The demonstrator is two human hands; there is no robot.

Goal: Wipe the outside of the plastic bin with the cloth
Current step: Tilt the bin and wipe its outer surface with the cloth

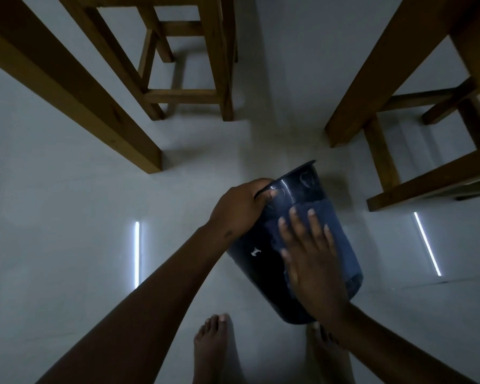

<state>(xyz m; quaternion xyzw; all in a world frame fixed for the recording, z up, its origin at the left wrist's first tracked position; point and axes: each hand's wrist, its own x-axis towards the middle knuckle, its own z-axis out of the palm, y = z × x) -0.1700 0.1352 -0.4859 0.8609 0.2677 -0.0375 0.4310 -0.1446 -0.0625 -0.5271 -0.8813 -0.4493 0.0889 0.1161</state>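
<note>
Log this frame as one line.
left hand: grips bin rim | right hand: flat, pressing cloth on side | bin: tilted

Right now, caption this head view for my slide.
Left hand grips the dark bin's rim while right hand presses cloth against it.

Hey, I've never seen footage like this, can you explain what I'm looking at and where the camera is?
There is no machine here. The one picture comes from a camera worn on a person's head, looking down at their arms and bare feet on a pale floor. The left hand grips the rim of a dark plastic bin, which is tipped over. The right hand lies flat, pressing a dark cloth against the bin's outside wall. Wooden furniture legs stand around them.
</note>
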